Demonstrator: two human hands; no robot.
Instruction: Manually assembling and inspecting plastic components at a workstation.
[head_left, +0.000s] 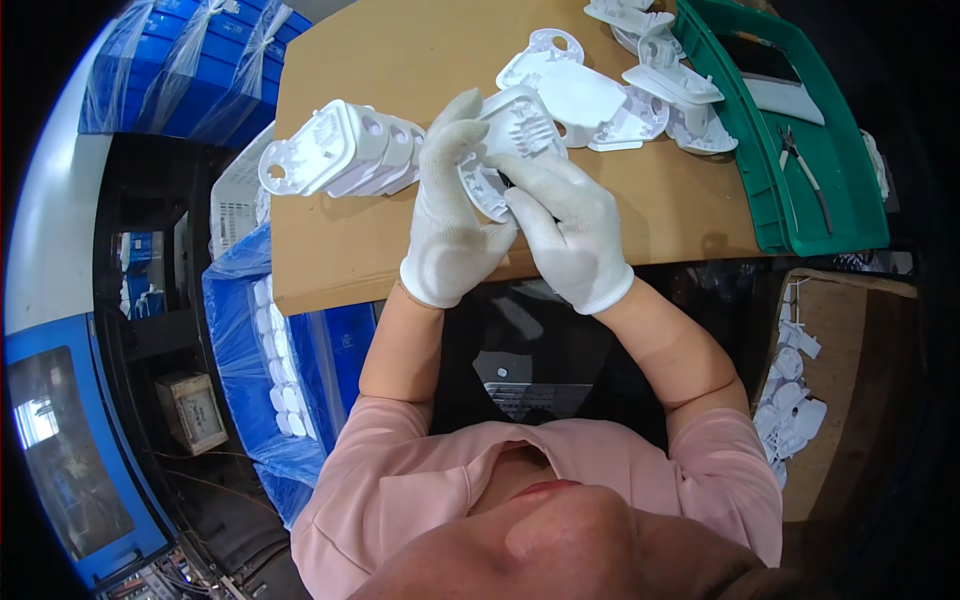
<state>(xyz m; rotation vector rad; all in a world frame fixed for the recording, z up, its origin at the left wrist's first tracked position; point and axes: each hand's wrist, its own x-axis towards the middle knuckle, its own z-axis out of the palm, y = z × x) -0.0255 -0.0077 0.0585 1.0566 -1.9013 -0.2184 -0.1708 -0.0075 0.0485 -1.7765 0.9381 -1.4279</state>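
Both my hands wear white knit gloves and meet over the near part of a cardboard-covered table. My left hand (447, 215) is wrapped round the left side of a white moulded plastic housing (522, 122), its ribbed inside facing up. My right hand (575, 225) pinches the housing's near end, thumb and fingers close together. A small dark spot shows by those fingertips; what it is I cannot make out. Left of my left hand lies a row of similar nested housings (345, 150). Beyond my right hand, more white housings (585, 90) lie loosely overlapped.
A green crate (770, 205) at the right holds cutting pliers (805, 175). A cardboard box (840, 390) below it contains white plastic scraps (790, 410). At the left, a blue plastic-lined bin (235, 330) holds white parts. Wrapped blue bins (180, 75) stand far left.
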